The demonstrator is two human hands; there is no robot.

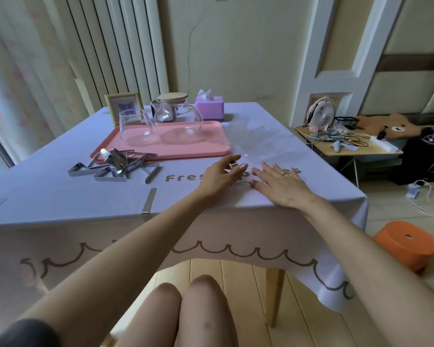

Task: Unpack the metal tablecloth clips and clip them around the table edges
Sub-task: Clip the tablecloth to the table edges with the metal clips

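The left hand (pixel 219 175) pinches a clip (pixel 234 166). The right hand (pixel 282 187) lies flat, fingers released, probably smoothing the cloth (pixel 60 196) near the edge.

The tablecloth (pixel 60 196) is light purple with brown letters and a brown wavy line along its hanging edge, the tray (pixel 206 149) is pink, the clips (pixel 113 166) are shiny silver, and the stool (pixel 409 246) is orange.
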